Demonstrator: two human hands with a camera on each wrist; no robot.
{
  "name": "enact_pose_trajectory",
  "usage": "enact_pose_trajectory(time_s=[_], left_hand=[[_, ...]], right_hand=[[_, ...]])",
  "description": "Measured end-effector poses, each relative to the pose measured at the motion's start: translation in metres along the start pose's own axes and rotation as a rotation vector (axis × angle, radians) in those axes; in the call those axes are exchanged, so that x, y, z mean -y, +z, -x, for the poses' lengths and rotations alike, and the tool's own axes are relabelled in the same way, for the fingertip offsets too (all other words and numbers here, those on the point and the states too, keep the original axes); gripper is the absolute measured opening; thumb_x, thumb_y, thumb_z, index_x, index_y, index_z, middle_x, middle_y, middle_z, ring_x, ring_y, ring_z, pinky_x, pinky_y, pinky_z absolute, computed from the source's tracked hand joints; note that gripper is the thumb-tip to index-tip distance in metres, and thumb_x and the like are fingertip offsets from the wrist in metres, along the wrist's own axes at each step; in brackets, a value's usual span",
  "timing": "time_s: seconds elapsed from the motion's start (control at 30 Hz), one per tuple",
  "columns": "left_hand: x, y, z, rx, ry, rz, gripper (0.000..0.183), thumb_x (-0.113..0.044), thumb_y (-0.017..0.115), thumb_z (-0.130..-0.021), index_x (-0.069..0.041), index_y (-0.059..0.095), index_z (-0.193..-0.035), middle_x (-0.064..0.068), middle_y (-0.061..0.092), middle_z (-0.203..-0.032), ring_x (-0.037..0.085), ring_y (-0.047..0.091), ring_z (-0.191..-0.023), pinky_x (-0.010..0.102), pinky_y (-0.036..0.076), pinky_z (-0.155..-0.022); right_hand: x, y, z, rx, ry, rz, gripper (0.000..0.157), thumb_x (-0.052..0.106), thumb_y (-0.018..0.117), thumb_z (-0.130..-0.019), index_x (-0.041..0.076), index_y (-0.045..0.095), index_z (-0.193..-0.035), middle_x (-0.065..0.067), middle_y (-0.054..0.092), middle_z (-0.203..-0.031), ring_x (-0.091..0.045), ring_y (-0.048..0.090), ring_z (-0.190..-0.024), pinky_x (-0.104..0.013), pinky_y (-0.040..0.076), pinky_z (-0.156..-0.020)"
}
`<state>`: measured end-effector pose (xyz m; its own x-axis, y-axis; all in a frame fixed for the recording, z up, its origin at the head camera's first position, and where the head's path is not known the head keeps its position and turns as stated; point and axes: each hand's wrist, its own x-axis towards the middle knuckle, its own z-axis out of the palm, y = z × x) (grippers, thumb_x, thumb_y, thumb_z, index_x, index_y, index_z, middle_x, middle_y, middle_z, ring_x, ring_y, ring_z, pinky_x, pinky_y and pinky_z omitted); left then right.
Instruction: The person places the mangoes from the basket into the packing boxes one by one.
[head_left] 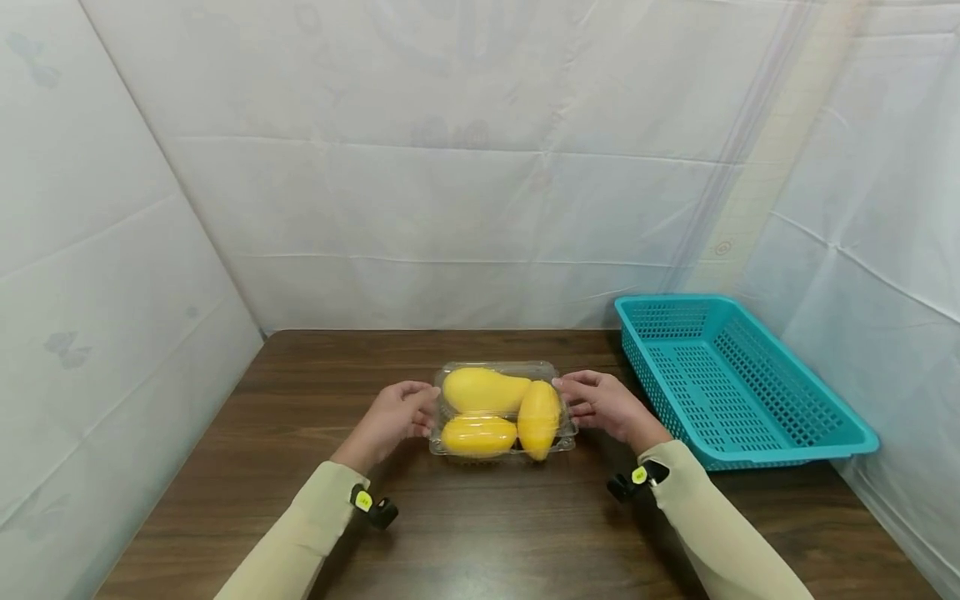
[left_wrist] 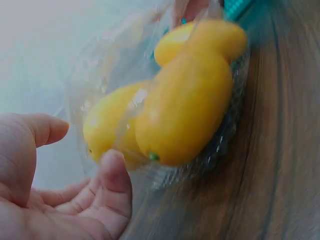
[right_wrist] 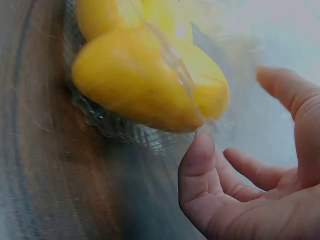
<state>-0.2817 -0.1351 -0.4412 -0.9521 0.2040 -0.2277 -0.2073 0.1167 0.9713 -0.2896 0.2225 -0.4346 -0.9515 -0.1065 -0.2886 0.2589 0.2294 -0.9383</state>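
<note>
A clear plastic clamshell box (head_left: 498, 367) lies on the brown wooden table (head_left: 487, 533). Inside are three smooth yellow fruits: a larger pear-shaped one (head_left: 476, 389) at the back, an oval mango-like one (head_left: 478, 436) at the front left, and another (head_left: 538, 417) along the right side. My left hand (head_left: 397, 417) is at the box's left side, thumb and fingers spread apart, a fingertip (left_wrist: 114, 167) at its edge. On the right side my right hand (head_left: 606, 406) mirrors it, with one fingertip (right_wrist: 200, 150) by the rim. Whether the lid is latched cannot be made out.
A turquoise plastic basket (head_left: 780, 457) with perforated walls stands at the right of the table, close beyond my right hand. White sheeting (head_left: 450, 208) hangs behind the table and on both sides.
</note>
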Motion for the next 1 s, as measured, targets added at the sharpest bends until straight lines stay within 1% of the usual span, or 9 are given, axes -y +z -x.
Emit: enact_pose_trajectory(time_s=[0.07,0.13,0.27,0.37,0.5,0.6,0.77,0.87,1.0], left_hand=[[0.000,0.001,0.005,0.018,-0.007,0.006,0.053,-0.033,0.066,-0.101,0.003,0.052,-0.137,0.007,0.062,-0.091,0.017,0.062,-0.072,0.028,0.059,-0.066],[0.001,0.002,0.008,0.033,-0.014,0.011,0.054,-0.033,0.067,-0.100,0.003,0.052,-0.136,0.005,0.061,-0.088,0.016,0.061,-0.071,0.028,0.059,-0.066],[0.004,0.003,0.010,0.056,-0.006,0.002,0.053,-0.029,0.068,-0.100,0.003,0.051,-0.138,0.004,0.063,-0.089,0.015,0.061,-0.073,0.027,0.059,-0.067],[0.004,0.004,0.011,0.054,0.005,-0.004,0.053,-0.028,0.068,-0.099,0.002,0.050,-0.139,0.005,0.064,-0.089,0.015,0.061,-0.073,0.028,0.059,-0.068],[0.005,0.006,0.012,0.052,0.013,0.007,0.053,-0.029,0.068,-0.099,0.002,0.050,-0.138,0.003,0.063,-0.087,0.015,0.060,-0.073,0.027,0.058,-0.067],[0.007,0.006,0.013,0.041,0.008,0.013,0.054,-0.032,0.067,-0.100,0.001,0.051,-0.138,0.004,0.062,-0.086,0.016,0.060,-0.072,0.028,0.058,-0.066],[0.011,0.005,0.020,0.041,-0.008,0.006,0.052,-0.035,0.064,-0.101,0.000,0.053,-0.139,0.007,0.060,-0.090,0.018,0.061,-0.074,0.030,0.059,-0.067],[0.014,0.004,0.025,0.073,-0.008,0.006,0.050,-0.032,0.061,-0.104,0.001,0.051,-0.140,0.007,0.060,-0.090,0.018,0.062,-0.075,0.031,0.060,-0.069],[0.015,0.003,0.035,0.138,-0.002,0.019,0.050,-0.025,0.057,-0.105,0.003,0.044,-0.145,0.007,0.059,-0.090,0.018,0.063,-0.076,0.032,0.062,-0.071]], right_hand=[[-0.001,0.002,0.003,0.026,-0.009,0.007,0.064,0.042,0.075,-0.093,0.001,0.055,-0.138,-0.008,0.071,-0.105,-0.015,0.069,-0.078,-0.028,0.063,-0.074],[-0.003,0.003,0.005,0.033,-0.014,0.004,0.062,0.039,0.075,-0.093,0.000,0.057,-0.137,-0.007,0.072,-0.103,-0.015,0.069,-0.077,-0.027,0.063,-0.073],[-0.006,0.005,0.006,0.025,-0.018,-0.017,0.055,0.035,0.074,-0.095,0.000,0.059,-0.135,-0.005,0.070,-0.099,-0.014,0.067,-0.075,-0.026,0.062,-0.072],[-0.007,0.005,0.007,0.017,-0.020,-0.030,0.052,0.032,0.073,-0.096,0.000,0.060,-0.134,-0.005,0.069,-0.097,-0.014,0.065,-0.074,-0.026,0.062,-0.071],[-0.006,0.006,0.011,0.001,-0.025,-0.032,0.054,0.035,0.074,-0.095,0.000,0.060,-0.134,-0.005,0.068,-0.096,-0.014,0.064,-0.075,-0.026,0.062,-0.071],[-0.007,0.007,0.014,-0.003,-0.024,-0.023,0.056,0.038,0.071,-0.096,0.001,0.058,-0.136,-0.005,0.066,-0.098,-0.014,0.064,-0.076,-0.026,0.062,-0.071],[-0.010,0.006,0.024,-0.006,0.005,-0.023,0.049,0.038,0.063,-0.102,0.003,0.059,-0.135,-0.008,0.067,-0.100,-0.015,0.065,-0.076,-0.028,0.062,-0.072],[-0.013,0.003,0.032,0.021,0.024,-0.041,0.044,0.031,0.062,-0.103,0.003,0.058,-0.136,-0.009,0.068,-0.104,-0.017,0.066,-0.076,-0.028,0.062,-0.071],[-0.015,0.000,0.041,0.116,0.027,-0.061,0.050,0.021,0.066,-0.099,0.000,0.051,-0.142,-0.011,0.070,-0.105,-0.017,0.069,-0.074,-0.028,0.063,-0.070]])
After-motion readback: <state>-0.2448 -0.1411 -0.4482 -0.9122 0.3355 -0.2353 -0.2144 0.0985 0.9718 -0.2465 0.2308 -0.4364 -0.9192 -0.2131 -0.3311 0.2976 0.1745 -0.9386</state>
